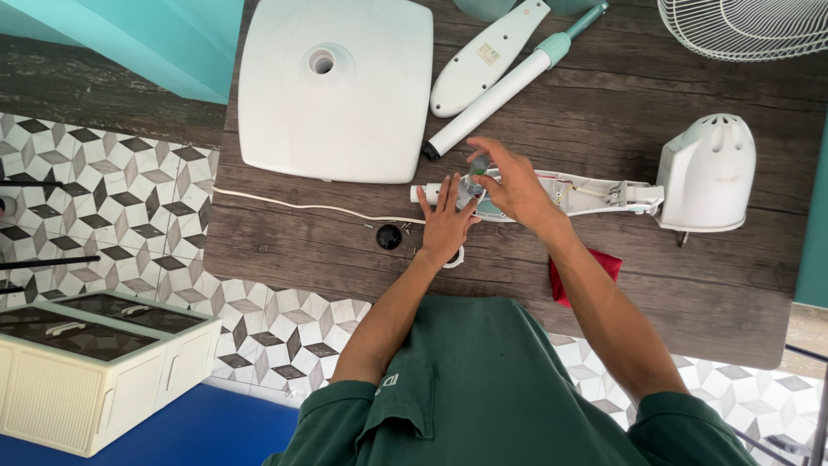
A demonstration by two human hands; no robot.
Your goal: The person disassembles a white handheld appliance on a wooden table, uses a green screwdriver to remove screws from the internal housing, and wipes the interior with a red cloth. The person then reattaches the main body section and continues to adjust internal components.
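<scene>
A disassembled stand fan lies on a dark wooden table [655, 285]. Its opened white neck [595, 194], wires showing inside, runs from my hands to the white motor housing [707, 173] on the right. My left hand [447, 223] rests flat on the table with fingers spread, touching the neck's left end. My right hand [511, 179] hovers over the same end, fingertips pinching a small pale part [475, 175] there. What exactly the fingers grip is hard to tell.
A square white fan base [336, 86] lies at the back left, beside a white cover piece [487, 56] and a white-and-teal pole [500, 91]. A wire grille [742, 26] sits far right. A white cord [293, 204], black knob [389, 236], red cloth [595, 263] and cream cabinet [95, 371] are nearby.
</scene>
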